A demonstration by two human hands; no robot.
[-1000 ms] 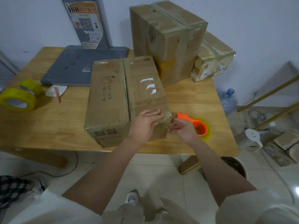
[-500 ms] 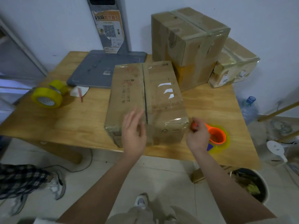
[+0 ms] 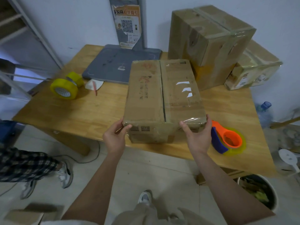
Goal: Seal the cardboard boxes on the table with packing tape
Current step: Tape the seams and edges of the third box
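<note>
Both hands grip the box (image 3: 164,98) at its near corners, left hand (image 3: 114,137), right hand (image 3: 198,135); seam runs straight away from them; tape dispenser (image 3: 227,139) just right of the box.

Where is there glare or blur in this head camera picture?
Head view: glare glints off clear tape at the brown cardboard box's near right corner, beside the right hand; wide-angle distortion bows the wooden table; the plaid-trousered leg at left is motion-blurred.

The left hand's (image 3: 115,136) fingers hide behind the box's (image 3: 162,101) near-left corner. The tape dispenser's (image 3: 227,140) left edge sits behind the right hand (image 3: 198,135). The poster's (image 3: 127,26) print is unreadable.
</note>
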